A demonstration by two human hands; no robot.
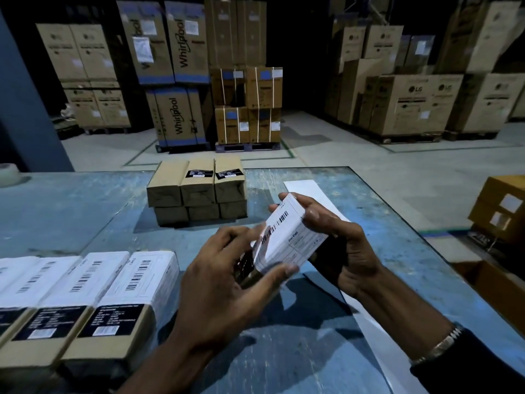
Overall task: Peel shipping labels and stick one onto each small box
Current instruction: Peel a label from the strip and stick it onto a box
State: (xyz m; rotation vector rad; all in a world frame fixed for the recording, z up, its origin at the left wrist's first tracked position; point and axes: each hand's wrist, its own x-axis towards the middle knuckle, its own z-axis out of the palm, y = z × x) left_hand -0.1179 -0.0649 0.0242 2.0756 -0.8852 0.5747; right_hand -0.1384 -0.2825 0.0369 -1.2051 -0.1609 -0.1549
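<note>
Box [287, 237], label-wrapped, gripped between both hands [284, 268] above blue table [85, 206].

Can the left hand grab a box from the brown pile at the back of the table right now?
Probably not yet. The left hand is busy holding the box together with the right hand. The table between it and the brown pile looks bare, so once it lets go, the way seems free.
</note>
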